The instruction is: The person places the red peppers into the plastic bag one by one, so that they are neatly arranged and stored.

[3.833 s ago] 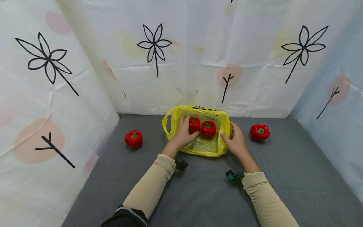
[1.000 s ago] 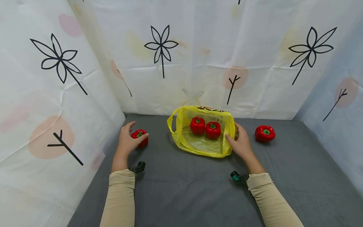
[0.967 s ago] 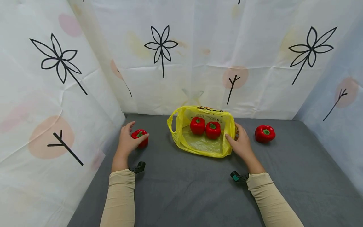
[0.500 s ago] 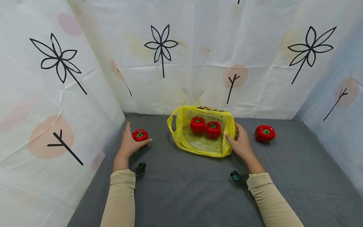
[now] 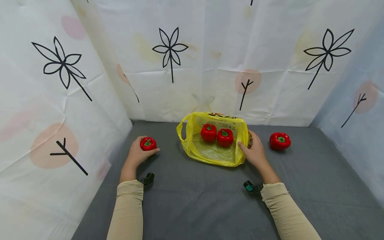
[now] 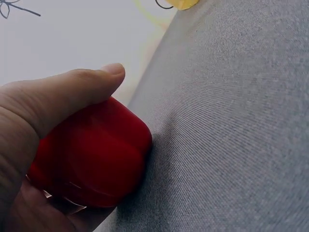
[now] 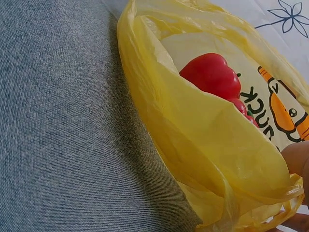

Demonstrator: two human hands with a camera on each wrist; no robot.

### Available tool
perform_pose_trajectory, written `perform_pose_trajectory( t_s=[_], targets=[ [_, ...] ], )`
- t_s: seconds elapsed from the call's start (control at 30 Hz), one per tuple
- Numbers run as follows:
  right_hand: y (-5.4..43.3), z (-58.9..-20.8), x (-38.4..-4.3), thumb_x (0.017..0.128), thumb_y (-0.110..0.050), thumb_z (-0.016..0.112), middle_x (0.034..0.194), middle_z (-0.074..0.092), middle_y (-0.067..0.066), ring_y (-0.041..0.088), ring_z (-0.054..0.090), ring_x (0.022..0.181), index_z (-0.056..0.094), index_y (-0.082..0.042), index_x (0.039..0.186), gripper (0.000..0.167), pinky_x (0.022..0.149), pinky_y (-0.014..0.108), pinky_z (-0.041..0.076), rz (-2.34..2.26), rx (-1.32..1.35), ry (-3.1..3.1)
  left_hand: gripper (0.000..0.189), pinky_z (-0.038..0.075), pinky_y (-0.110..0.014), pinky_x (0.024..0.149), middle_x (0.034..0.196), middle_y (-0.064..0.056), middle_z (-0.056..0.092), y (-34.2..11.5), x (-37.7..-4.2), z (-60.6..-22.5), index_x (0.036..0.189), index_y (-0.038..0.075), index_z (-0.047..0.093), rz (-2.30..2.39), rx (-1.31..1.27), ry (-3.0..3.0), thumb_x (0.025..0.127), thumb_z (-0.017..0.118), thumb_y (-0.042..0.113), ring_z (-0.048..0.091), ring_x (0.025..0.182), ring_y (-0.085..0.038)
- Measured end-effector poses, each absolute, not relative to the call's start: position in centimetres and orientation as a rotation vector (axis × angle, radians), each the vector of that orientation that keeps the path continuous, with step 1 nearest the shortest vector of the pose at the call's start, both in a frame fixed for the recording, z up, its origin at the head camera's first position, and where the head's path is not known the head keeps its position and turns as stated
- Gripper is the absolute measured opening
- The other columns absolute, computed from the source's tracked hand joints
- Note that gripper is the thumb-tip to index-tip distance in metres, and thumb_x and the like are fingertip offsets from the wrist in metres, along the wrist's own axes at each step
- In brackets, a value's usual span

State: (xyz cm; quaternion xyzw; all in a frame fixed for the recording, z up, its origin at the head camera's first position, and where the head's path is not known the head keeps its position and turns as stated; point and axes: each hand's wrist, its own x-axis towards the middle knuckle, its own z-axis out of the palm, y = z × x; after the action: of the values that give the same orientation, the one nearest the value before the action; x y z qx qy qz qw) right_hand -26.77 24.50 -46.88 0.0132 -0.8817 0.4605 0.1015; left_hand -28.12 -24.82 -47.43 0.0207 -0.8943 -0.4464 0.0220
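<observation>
My left hand (image 5: 137, 156) grips a red bell pepper (image 5: 148, 144) at the left of the table. In the left wrist view the thumb lies over this pepper (image 6: 96, 150) and the fingers reach round its far side, close against the cloth. A yellow plastic bag (image 5: 207, 154) stands at the middle back, its mouth facing me. My right hand (image 5: 254, 151) holds the bag's right edge between thumb and fingers. Two red bell peppers sit inside, one left (image 5: 208, 132) and one right (image 5: 225, 138). The right wrist view shows the bag's side (image 7: 193, 130) partly hiding them.
Another red bell pepper (image 5: 280, 141) rests to the right of the bag. Grey cloth (image 5: 198, 203) covers the table. White patterned curtains (image 5: 204, 66) enclose the back and sides. Each wrist wears a dark strap, such as the left strap (image 5: 147, 179).
My left hand has left the bag and moved left to the outer pepper, where the fingers have closed round it. The right hand keeps holding the bag's edge.
</observation>
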Motion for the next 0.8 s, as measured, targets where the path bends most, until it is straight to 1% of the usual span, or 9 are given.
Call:
perform_pose_trajectory(
  t_s=[0.1, 0.3, 0.63, 0.8],
  targets=[
    [24.49, -46.86, -26.78, 0.104, -0.022, 0.066, 0.162, 0.037, 0.031, 0.05, 0.043, 0.146, 0.028, 0.001, 0.165, 0.075, 0.115, 0.063, 0.046, 1.364, 0.039, -2.605, 0.092, 0.052, -0.061, 0.109, 0.155, -0.025, 0.046, -24.9, -28.07, -47.49, 0.161, 0.006, 0.036, -1.393, 0.067, -2.777, 0.09, 0.086, 0.038, 0.048, 0.141, -0.044],
    [24.53, -46.84, -26.86, 0.104, -0.022, 0.066, 0.162, 0.037, 0.031, 0.049, 0.042, 0.146, 0.028, 0.001, 0.165, 0.075, 0.115, 0.063, 0.046, 1.375, 0.04, -2.604, 0.094, 0.053, -0.061, 0.108, 0.155, -0.024, 0.046, -24.85, -28.0, -47.35, 0.161, 0.008, 0.036, -1.387, 0.066, -2.788, 0.089, 0.086, 0.042, 0.048, 0.14, -0.044],
    [24.51, -46.76, -26.82, 0.105, -0.024, 0.065, 0.163, 0.035, 0.03, 0.049, 0.042, 0.147, 0.026, 0.0, 0.166, 0.076, 0.116, 0.063, 0.046, 1.371, 0.039, -2.619, 0.09, 0.054, -0.06, 0.106, 0.154, -0.023, 0.047, -24.36, -27.91, -47.04, 0.159, 0.01, 0.039, -1.362, 0.062, -2.822, 0.089, 0.086, 0.041, 0.05, 0.138, -0.044],
    [24.46, -46.76, -26.85, 0.105, -0.025, 0.065, 0.163, 0.036, 0.03, 0.049, 0.042, 0.147, 0.026, 0.0, 0.166, 0.076, 0.116, 0.063, 0.046, 1.363, 0.034, -2.625, 0.09, 0.055, -0.06, 0.105, 0.153, -0.024, 0.049, -24.03, -27.92, -46.76, 0.158, 0.009, 0.04, -1.345, 0.02, -2.84, 0.089, 0.086, 0.041, 0.052, 0.137, -0.045]
  ],
)
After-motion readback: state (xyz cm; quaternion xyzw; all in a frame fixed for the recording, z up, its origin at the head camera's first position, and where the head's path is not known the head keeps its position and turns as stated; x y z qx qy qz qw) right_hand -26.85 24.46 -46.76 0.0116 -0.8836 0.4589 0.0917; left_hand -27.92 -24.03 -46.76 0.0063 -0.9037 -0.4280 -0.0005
